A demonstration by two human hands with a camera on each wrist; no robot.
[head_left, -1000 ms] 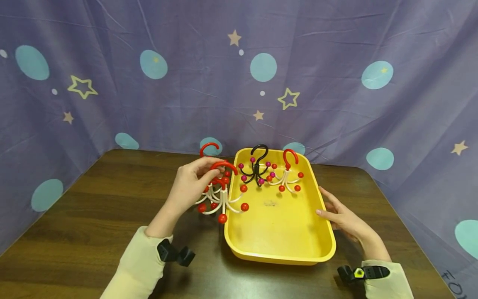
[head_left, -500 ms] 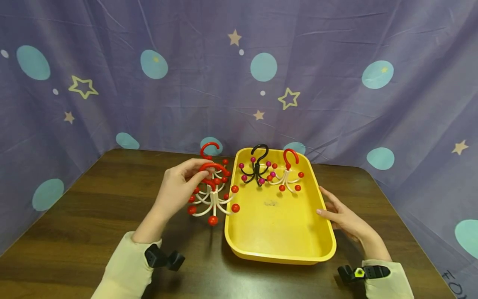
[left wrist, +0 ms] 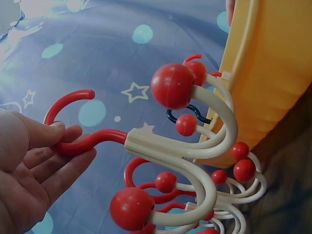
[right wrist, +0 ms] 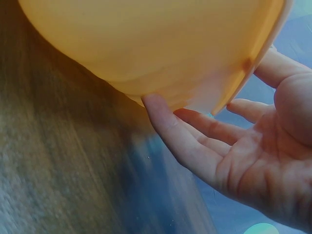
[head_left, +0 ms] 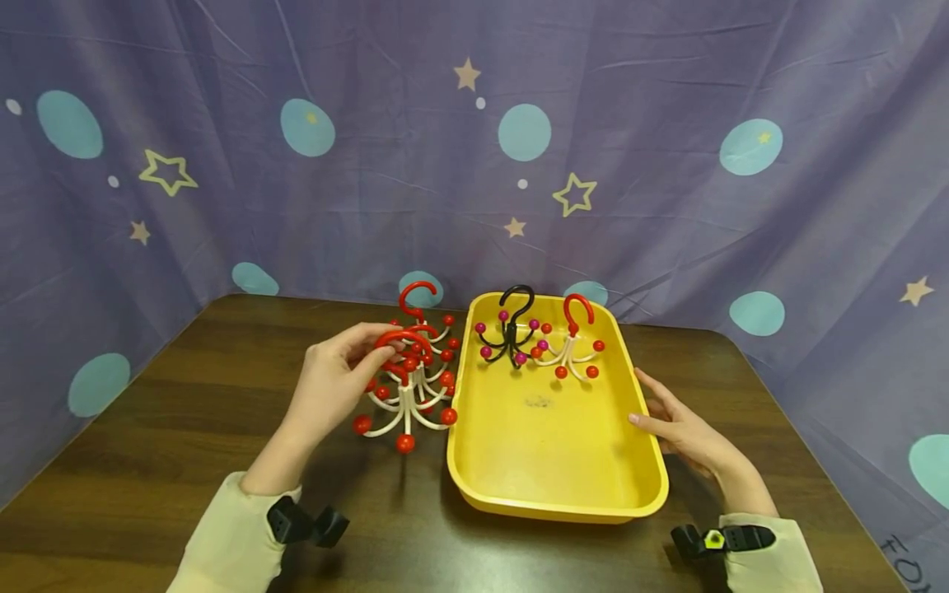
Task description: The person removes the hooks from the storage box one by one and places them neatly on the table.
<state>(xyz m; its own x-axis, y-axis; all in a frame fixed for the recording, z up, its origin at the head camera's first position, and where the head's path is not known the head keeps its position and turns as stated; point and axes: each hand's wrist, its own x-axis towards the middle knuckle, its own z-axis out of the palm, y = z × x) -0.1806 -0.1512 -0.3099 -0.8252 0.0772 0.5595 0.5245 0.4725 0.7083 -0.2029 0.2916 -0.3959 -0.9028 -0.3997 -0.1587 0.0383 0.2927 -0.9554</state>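
Observation:
My left hand [head_left: 329, 375] pinches the red hook of a white multi-arm hanger [head_left: 405, 403] with red ball tips. It hangs upright above the table, left of a yellow plastic tray [head_left: 549, 461]. In the left wrist view, thumb and fingers meet on the hook of this hanger [left wrist: 156, 144]. Similar red-and-white hangers stand close behind, partly hidden. At the far end inside the tray are a black hanger [head_left: 510, 336] with magenta balls and a red-and-white hanger [head_left: 567, 350]. My right hand [head_left: 682, 432] holds the tray's right side, thumb at the rim, fingers against the outer wall.
A dark wooden table [head_left: 185, 428] carries everything. Behind it hangs a purple curtain [head_left: 415, 165] with stars and blue ovals. The tray's left rim [head_left: 454, 428] rises right beside the held hanger.
My left hand has moved left with its hanger, from over the tray's left rim to above the table. The right hand and tray stay in place.

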